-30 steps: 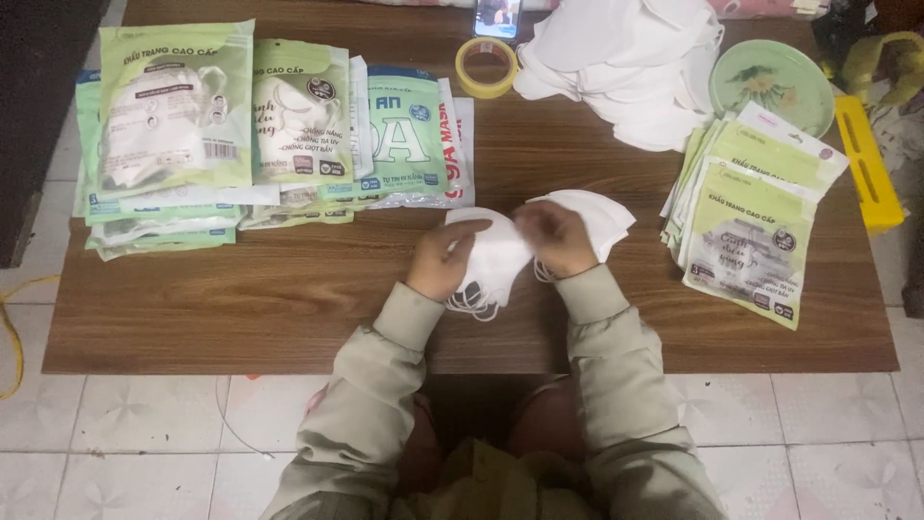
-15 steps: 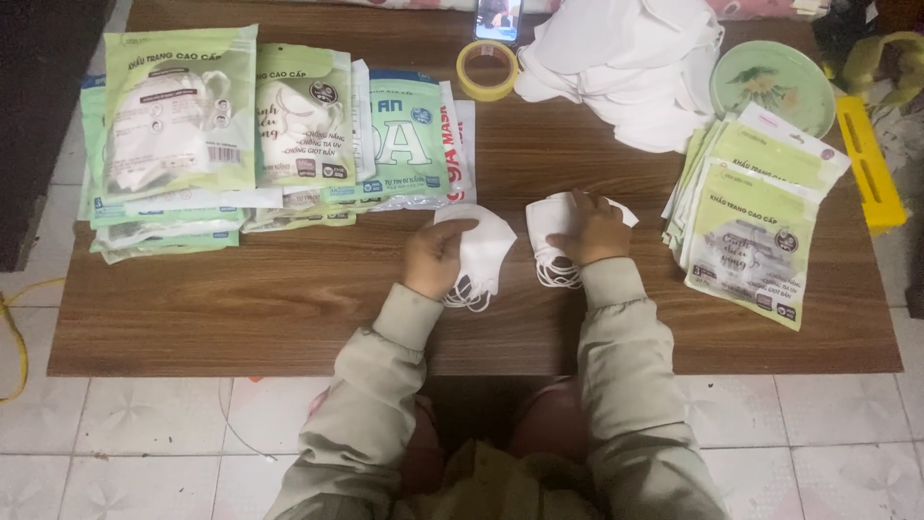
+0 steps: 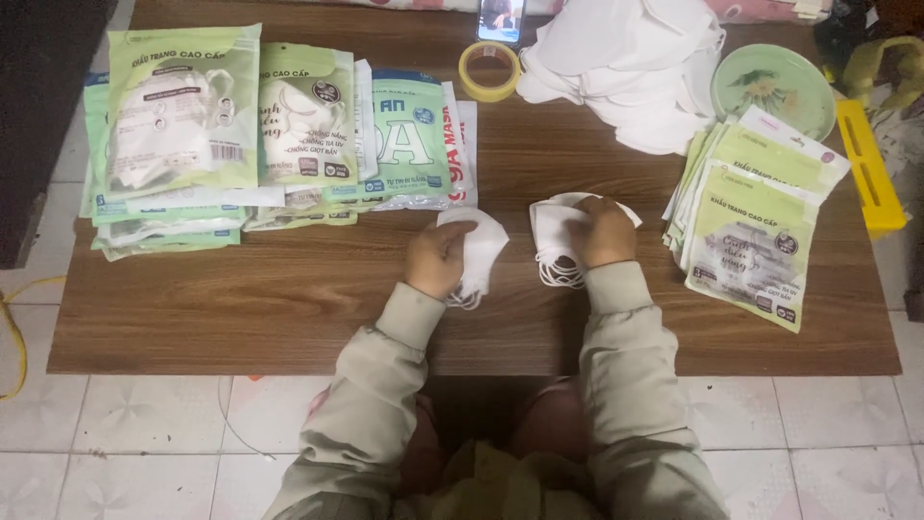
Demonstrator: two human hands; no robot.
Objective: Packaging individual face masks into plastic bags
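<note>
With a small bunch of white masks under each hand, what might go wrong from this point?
1. The left hand holds its masks with ear loops dangling toward the table's near edge; the loops may snag or tangle.
2. The right hand presses a small stack with loose loops; layers could slide apart.
3. The fanned green pouches lie close by the right hand; a nudge might scatter them.

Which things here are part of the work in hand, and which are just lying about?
In hand: left hand on one white mask; right hand on a small mask stack.

Lying about: tape roll, green plate, phone, yellow tool.
</note>
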